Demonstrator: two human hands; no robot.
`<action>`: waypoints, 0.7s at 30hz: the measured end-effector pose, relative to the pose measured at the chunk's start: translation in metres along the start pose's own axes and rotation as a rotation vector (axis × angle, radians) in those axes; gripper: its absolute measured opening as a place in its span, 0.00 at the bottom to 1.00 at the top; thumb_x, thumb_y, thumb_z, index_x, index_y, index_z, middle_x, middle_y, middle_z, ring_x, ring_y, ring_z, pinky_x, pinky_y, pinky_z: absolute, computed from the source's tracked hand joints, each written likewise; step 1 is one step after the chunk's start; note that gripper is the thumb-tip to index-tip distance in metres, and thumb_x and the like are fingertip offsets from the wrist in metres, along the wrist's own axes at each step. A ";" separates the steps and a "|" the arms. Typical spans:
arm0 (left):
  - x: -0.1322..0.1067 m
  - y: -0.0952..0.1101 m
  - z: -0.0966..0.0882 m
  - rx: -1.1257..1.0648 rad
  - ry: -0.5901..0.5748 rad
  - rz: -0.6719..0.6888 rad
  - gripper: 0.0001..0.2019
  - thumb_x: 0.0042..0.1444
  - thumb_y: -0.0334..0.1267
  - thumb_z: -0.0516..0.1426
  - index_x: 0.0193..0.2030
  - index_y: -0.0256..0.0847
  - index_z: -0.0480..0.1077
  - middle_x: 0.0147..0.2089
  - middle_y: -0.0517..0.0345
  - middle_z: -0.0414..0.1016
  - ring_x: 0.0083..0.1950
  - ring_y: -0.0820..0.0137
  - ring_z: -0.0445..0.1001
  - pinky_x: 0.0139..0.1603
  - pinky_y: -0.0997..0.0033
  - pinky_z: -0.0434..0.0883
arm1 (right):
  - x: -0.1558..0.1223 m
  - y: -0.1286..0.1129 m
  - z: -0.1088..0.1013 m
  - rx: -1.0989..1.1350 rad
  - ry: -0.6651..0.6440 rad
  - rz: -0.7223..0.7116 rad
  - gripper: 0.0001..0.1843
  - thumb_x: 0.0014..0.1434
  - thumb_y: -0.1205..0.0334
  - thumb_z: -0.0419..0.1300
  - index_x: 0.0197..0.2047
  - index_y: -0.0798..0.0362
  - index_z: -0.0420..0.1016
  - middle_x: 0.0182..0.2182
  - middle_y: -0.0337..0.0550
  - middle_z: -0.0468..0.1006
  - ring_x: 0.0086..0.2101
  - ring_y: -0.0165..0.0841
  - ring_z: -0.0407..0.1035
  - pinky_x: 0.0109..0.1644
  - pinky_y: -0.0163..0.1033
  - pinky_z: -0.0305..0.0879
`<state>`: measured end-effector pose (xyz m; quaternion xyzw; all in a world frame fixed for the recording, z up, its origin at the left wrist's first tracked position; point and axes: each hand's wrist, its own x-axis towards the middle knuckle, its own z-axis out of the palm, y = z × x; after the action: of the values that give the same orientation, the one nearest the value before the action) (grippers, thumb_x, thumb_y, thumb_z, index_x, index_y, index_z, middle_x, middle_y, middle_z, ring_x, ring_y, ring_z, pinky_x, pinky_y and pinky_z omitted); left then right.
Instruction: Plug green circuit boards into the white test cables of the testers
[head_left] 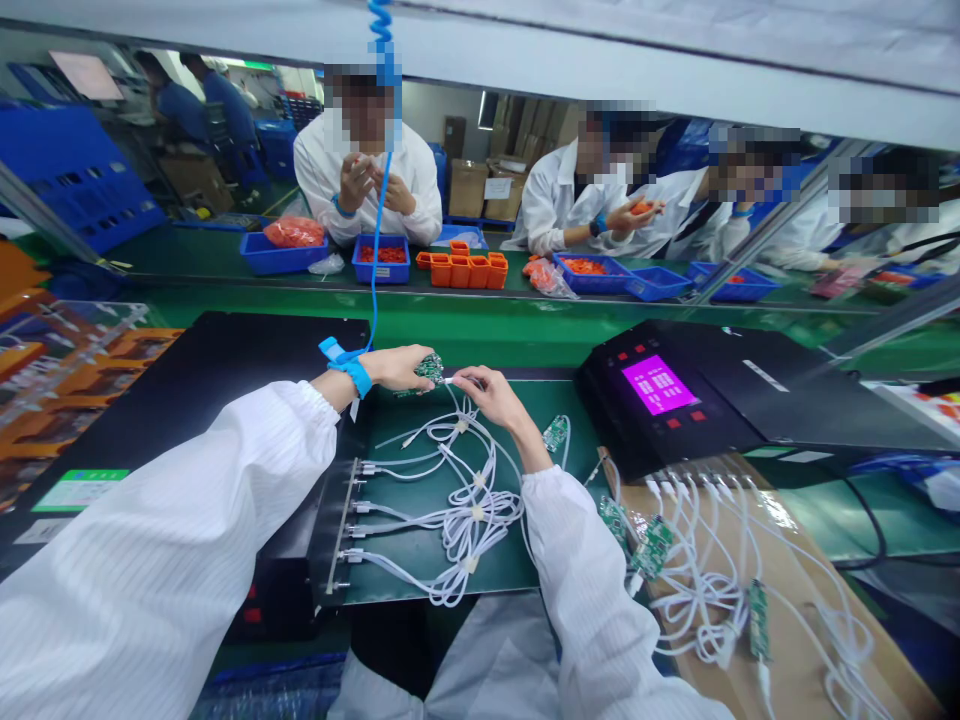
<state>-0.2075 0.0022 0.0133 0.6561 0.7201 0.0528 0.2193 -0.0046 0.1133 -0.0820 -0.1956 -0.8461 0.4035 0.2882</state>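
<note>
My left hand (405, 368) is closed on a green circuit board (430, 370) above the far part of the green mat (420, 420). At the board's right edge, my right hand (487, 392) pinches the white plug of a cable (448, 380). Whether the plug sits fully in the board cannot be made out. A bundle of white cables (480, 515) lies below my hands, its ends running into the sockets of the black box (330, 530) on the left. Right of my right hand, another circuit board (556, 433) lies on the mat.
A black tester with a lit purple screen (660, 384) stands at right, white cables (705, 600) and several boards around it. A blue coiled cord (375, 270) hangs down to my left wrist strap (352, 372). Across the bench, co-workers handle orange parts beside blue bins (281, 257).
</note>
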 end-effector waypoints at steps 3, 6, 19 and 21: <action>-0.002 0.004 -0.001 0.003 -0.009 -0.002 0.20 0.57 0.48 0.63 0.54 0.41 0.74 0.51 0.49 0.81 0.50 0.59 0.79 0.46 0.70 0.70 | -0.002 -0.001 -0.001 0.020 -0.013 -0.007 0.23 0.66 0.39 0.60 0.42 0.50 0.85 0.34 0.44 0.80 0.33 0.35 0.66 0.43 0.42 0.64; -0.005 0.007 -0.002 0.007 -0.017 -0.017 0.21 0.57 0.50 0.62 0.53 0.42 0.73 0.53 0.50 0.81 0.51 0.60 0.79 0.44 0.72 0.69 | -0.003 -0.002 -0.002 0.023 -0.030 -0.005 0.23 0.65 0.39 0.60 0.41 0.50 0.85 0.36 0.44 0.82 0.34 0.36 0.67 0.43 0.42 0.65; -0.011 0.016 -0.006 -0.081 -0.072 -0.051 0.20 0.56 0.50 0.63 0.51 0.41 0.73 0.54 0.51 0.81 0.52 0.60 0.79 0.44 0.72 0.70 | -0.005 -0.006 -0.009 0.142 -0.137 0.030 0.22 0.63 0.41 0.62 0.40 0.52 0.84 0.36 0.42 0.82 0.34 0.34 0.68 0.41 0.40 0.62; -0.012 0.017 -0.006 -0.088 -0.076 -0.056 0.22 0.55 0.49 0.64 0.54 0.43 0.73 0.56 0.53 0.81 0.54 0.60 0.78 0.46 0.72 0.70 | -0.005 -0.008 -0.009 0.140 -0.150 0.034 0.22 0.62 0.40 0.63 0.40 0.51 0.84 0.37 0.42 0.83 0.35 0.34 0.68 0.42 0.40 0.63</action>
<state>-0.1936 -0.0056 0.0279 0.6271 0.7262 0.0535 0.2767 0.0037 0.1109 -0.0731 -0.1586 -0.8317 0.4799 0.2300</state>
